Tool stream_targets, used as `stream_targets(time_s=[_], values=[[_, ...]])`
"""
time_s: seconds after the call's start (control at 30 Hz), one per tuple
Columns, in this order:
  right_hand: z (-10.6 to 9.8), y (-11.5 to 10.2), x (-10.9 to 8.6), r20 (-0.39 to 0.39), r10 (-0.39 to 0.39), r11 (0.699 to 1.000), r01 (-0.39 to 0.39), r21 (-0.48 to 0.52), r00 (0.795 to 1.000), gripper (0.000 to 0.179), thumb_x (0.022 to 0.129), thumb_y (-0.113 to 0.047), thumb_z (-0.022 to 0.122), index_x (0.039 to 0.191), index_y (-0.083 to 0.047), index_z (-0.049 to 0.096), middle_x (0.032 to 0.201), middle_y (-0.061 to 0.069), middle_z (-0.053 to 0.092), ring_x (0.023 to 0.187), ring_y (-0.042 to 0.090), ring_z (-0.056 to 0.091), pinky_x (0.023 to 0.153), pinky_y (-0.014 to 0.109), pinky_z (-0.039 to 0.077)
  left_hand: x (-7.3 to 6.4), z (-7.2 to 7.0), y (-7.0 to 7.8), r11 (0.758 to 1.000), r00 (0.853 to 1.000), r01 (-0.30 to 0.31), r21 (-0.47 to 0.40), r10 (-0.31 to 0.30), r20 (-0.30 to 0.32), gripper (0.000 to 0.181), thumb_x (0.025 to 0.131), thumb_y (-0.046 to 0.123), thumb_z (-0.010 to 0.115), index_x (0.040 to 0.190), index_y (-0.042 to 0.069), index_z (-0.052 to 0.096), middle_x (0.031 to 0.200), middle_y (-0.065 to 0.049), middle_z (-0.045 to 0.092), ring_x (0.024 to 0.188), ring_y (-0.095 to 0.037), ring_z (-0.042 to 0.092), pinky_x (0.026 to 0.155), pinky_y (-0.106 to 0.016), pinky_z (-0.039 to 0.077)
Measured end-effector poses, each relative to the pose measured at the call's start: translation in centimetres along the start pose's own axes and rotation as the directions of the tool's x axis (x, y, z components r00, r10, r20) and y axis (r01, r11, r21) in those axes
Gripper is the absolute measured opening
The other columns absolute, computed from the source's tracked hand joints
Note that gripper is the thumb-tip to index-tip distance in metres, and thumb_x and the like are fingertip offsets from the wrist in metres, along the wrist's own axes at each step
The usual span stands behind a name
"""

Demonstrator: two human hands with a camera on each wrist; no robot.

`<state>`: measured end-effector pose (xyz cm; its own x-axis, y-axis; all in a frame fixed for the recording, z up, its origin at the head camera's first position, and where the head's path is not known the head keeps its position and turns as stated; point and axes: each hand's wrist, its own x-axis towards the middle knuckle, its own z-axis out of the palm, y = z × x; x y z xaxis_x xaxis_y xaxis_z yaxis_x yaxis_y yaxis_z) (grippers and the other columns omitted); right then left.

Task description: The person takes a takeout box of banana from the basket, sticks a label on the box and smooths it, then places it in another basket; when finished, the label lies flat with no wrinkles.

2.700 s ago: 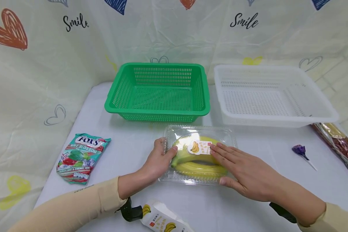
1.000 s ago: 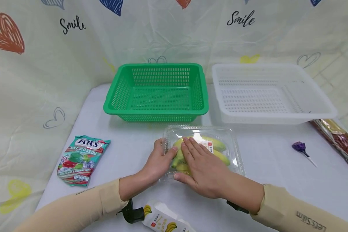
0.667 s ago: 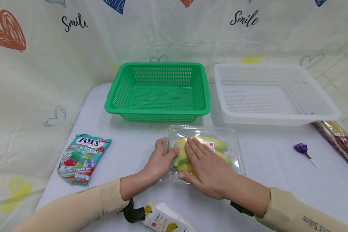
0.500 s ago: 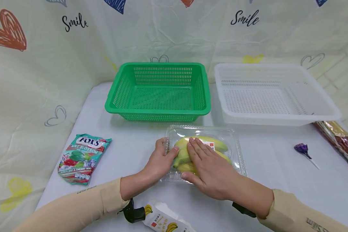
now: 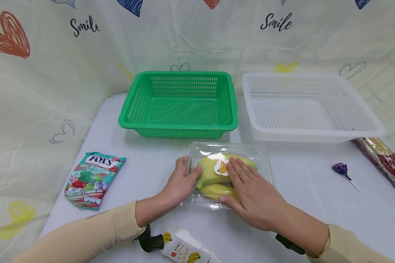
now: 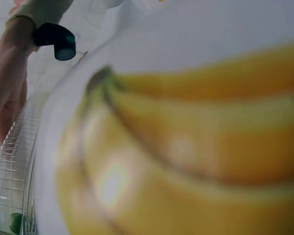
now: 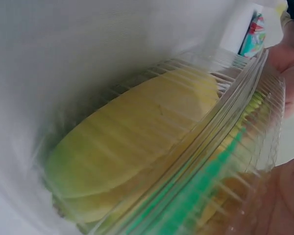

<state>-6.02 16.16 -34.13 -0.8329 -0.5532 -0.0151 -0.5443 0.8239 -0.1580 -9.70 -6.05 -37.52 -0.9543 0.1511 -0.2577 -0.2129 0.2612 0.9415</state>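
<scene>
A clear plastic clamshell box (image 5: pixel 269 175) with yellow bananas (image 5: pixel 209 179) inside lies on the white table, a round banana sticker (image 5: pixel 221 167) on its lid. My left hand (image 5: pixel 179 182) grips the box's left edge, thumb on top; the fingers beneath are hidden. Flat on the right part of the lid rests my right hand (image 5: pixel 258 199), fingers straight, covering part of the label. The right wrist view looks through the ribbed side of the box (image 7: pixel 235 107) at the bananas (image 7: pixel 137 132). A banana-printed pouch (image 6: pixel 186 147) fills most of the left wrist view.
Behind the box stand a green basket (image 5: pixel 178 128) and a white basket (image 5: pixel 316 137). A Fox's candy bag (image 5: pixel 93 180) lies at left, a purple lollipop (image 5: pixel 340 168) and a brown-gold packet (image 5: pixel 386 160) at right. The white pouch (image 5: pixel 187 246) is near the front edge.
My right hand went left across the lid, then slid back right, uncovering the banana sticker again. The left hand keeps its grip on the box's edge, and the box stays in place.
</scene>
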Motion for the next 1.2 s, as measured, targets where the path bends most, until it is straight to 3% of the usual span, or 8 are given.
stream_targets(time_s=[0.33, 0.67, 1.2], values=[[-0.2, 1.3, -1.0, -0.024, 0.0, 0.999, -0.001, -0.054, 1.0, 0.083, 0.106, -0.06, 0.037, 0.155, 0.007, 0.034, 0.164, 0.023, 0.033, 0.152, 0.039, 0.033, 0.12, 0.056, 0.033, 0.0, 0.0, 0.1, 1.0, 1.0, 0.018, 0.002, -0.018, -0.004, 0.068, 0.106, 0.025, 0.051, 0.156, -0.007, 0.017, 0.155, -0.035, 0.035, 0.146, -0.042, 0.036, 0.121, -0.06, 0.026], [-0.4, 2.3, -0.5, -0.025, -0.022, 0.999, 0.021, -0.034, 0.999, 0.083, 0.105, -0.059, 0.04, 0.156, 0.006, 0.033, 0.164, 0.022, 0.033, 0.153, 0.04, 0.03, 0.12, 0.056, 0.031, 0.0, 0.1, 0.4, 1.0, 1.0, 0.024, 0.007, -0.024, -0.009, 0.068, 0.106, 0.026, 0.052, 0.155, -0.007, 0.018, 0.144, -0.036, 0.043, 0.136, -0.043, 0.046, 0.117, -0.06, 0.032], [0.6, -0.6, 0.9, 0.0, -0.138, 0.989, 0.137, -0.051, 0.99, 0.086, 0.104, -0.065, 0.035, 0.153, 0.006, 0.039, 0.163, 0.019, 0.037, 0.153, 0.035, 0.034, 0.121, 0.051, 0.034, 0.1, 0.2, 0.0, 1.0, 1.0, 0.002, 0.017, -0.001, -0.018, 0.065, 0.106, 0.025, 0.052, 0.153, -0.006, 0.02, 0.143, -0.031, 0.048, 0.131, -0.037, 0.051, 0.114, -0.056, 0.038]])
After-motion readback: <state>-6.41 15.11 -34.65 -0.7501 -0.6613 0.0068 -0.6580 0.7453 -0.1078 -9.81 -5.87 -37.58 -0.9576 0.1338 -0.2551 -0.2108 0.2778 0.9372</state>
